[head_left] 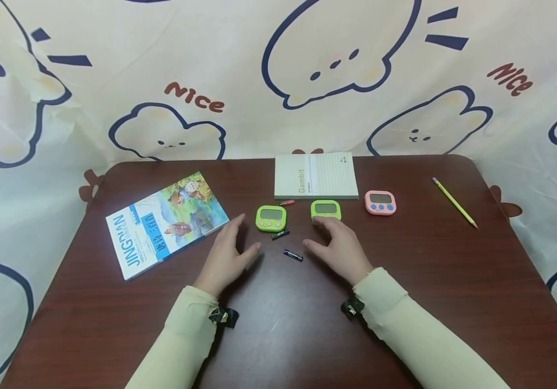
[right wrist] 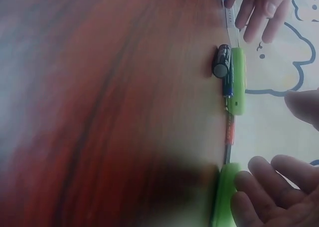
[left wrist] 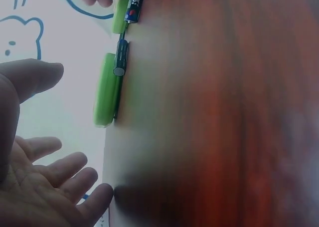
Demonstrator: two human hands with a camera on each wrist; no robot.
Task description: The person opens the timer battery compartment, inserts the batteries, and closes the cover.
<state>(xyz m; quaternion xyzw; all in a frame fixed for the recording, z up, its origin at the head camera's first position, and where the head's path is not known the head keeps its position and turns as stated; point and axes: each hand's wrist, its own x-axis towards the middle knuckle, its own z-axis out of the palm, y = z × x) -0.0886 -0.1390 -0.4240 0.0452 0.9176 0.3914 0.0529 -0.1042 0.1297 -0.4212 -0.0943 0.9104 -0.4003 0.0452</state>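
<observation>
In the head view my left hand [head_left: 228, 258] hovers between the book's right corner and the left green timer [head_left: 270, 218], fingers spread and holding nothing. My right hand [head_left: 339, 249] has its fingers relaxed, the tips overlapping the lower edge of the right green timer [head_left: 326, 208]. The right wrist view shows those fingers beside that green timer [right wrist: 227, 194]; whether they touch is hard to tell. A black battery [head_left: 280, 234] lies just below the left timer, with a dark blue battery [head_left: 293, 255] nearer me. Behind, a red battery [head_left: 286, 202] lies between the two timers.
A pink timer [head_left: 380, 202] sits right of the green ones. A lined notebook [head_left: 315, 175] lies at the table's back edge, and a picture-covered book [head_left: 167, 226] at the left. Far right is a yellow-green pencil [head_left: 455, 202]. A printed cloth [head_left: 244, 65] hangs behind the brown table [head_left: 278, 346].
</observation>
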